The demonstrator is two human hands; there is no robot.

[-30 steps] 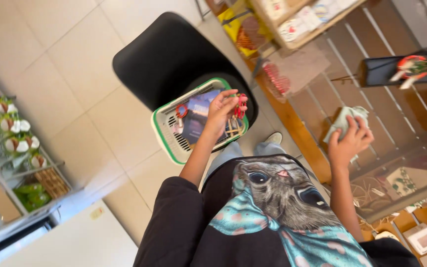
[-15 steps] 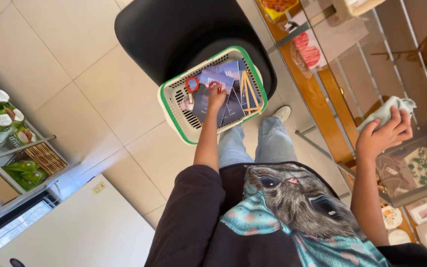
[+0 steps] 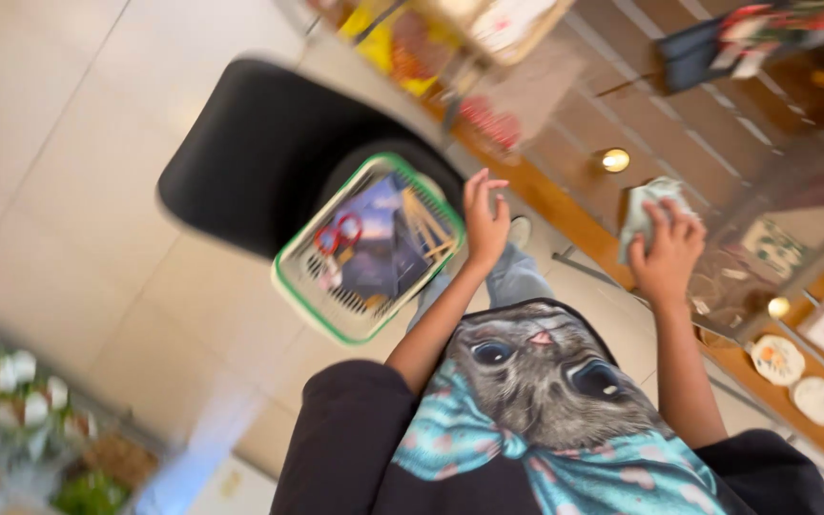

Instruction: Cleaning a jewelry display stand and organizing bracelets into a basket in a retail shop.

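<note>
A white slatted basket with a green rim [image 3: 299, 298] rests on a black chair [image 3: 240, 162]. Inside it lie red-handled scissors [image 3: 339, 232] and a dark blue picture card [image 3: 383, 250]. My left hand [image 3: 484, 215] hovers just off the basket's right edge, fingers apart and holding nothing. My right hand [image 3: 669, 256] grips a crumpled pale green cloth [image 3: 643, 202] against the glass tabletop [image 3: 765, 162].
Under the glass run a wooden slatted shelf and its frame [image 3: 565, 205], with small plates [image 3: 779, 360] lower right. Packets and a tray [image 3: 488, 29] crowd the table's far end. Plant pots [image 3: 11, 391] stand at lower left on the tiled floor.
My left hand has come out of the basket and now hangs open beside its right edge. My right hand still holds the cloth on the glass. The view has shifted and blurred.
</note>
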